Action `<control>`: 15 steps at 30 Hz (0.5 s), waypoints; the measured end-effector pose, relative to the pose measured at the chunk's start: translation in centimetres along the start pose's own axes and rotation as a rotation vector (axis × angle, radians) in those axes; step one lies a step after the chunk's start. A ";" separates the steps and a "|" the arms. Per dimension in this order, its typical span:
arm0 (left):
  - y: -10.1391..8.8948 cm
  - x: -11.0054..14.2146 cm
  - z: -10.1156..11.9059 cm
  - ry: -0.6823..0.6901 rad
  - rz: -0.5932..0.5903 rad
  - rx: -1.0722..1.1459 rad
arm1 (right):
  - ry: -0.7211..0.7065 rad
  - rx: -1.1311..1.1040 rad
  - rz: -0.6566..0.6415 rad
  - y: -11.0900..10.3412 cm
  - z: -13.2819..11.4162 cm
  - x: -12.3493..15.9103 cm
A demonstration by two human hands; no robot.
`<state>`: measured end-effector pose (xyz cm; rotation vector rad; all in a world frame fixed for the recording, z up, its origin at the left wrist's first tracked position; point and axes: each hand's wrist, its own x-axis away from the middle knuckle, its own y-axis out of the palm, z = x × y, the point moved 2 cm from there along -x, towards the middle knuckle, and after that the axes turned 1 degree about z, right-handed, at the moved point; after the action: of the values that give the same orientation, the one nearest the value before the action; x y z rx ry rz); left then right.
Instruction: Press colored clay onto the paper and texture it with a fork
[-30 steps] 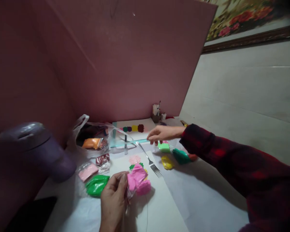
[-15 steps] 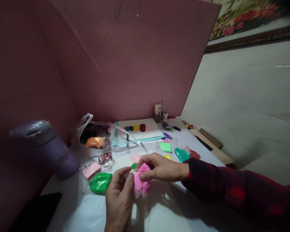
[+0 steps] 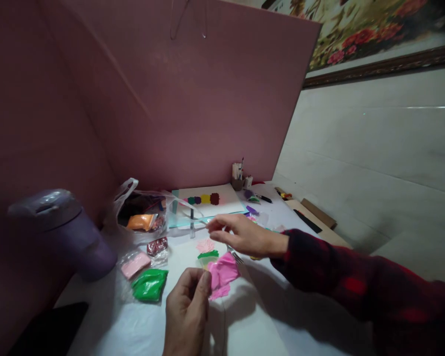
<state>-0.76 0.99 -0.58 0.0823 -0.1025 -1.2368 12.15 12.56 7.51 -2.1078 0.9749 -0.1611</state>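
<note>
Pink clay (image 3: 225,271) is in the left hand (image 3: 187,306), pinched by a bit of clear wrapping between thumb and fingers, and hangs just past their tips above a white sheet (image 3: 250,324). The right hand (image 3: 237,233) is raised beyond the left, its thumb and fingers curled close to each other with a narrow gap; I cannot tell whether the fingertips hold anything. Partly hidden below the right hand is 1 fork (image 3: 238,257), tines toward the person. Between the 2 hands, on the sheet, are a green strip (image 3: 207,254) and a pale pink shape (image 3: 205,245).

On the bench (image 3: 114,329), to the left of the left hand, 3 packets are grouped: green (image 3: 150,285), light pink (image 3: 135,266) and dark red (image 3: 157,245). Past them stands a plastic bag (image 3: 127,186) with an orange packet (image 3: 141,222) inside, and farther left a purple bottle (image 3: 87,244) leans in view. Beyond the right hand are a picture with a row of coloured shapes (image 3: 228,195), a brush cup (image 3: 238,184) and a black pen (image 3: 264,199).
</note>
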 end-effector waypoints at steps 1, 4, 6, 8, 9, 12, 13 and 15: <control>0.0 -0.1 -0.2 -0.028 0.014 0.044 | -0.053 0.049 -0.005 0.1 -0.3 -1.5; 0.0 -0.5 -1.0 -0.144 0.096 0.236 | -0.213 0.252 -0.092 1.4 -1.0 -7.1; 0.0 -0.8 -1.6 -0.225 0.121 0.348 | -0.250 0.374 -0.169 2.9 -1.2 -11.2; -0.2 -1.1 -1.9 -0.248 0.148 0.405 | -0.248 0.412 -0.223 4.5 -1.2 -15.2; -0.2 -1.3 -2.1 -0.239 0.165 0.414 | -0.236 0.433 -0.246 5.3 -1.1 -17.1; -0.4 -1.6 -2.7 -0.206 0.210 0.402 | -0.176 0.487 -0.312 7.4 -0.5 -21.3; -0.4 -1.7 -3.0 -0.210 0.217 0.394 | -0.152 0.503 -0.325 8.0 -0.2 -22.3; -0.3 -1.9 -3.4 -0.229 0.228 0.385 | -0.108 0.529 -0.333 8.9 0.5 -23.5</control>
<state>-1.20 2.74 -4.09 0.2562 -0.5350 -0.9825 -9.21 25.60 5.51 -1.7450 0.4438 -0.4200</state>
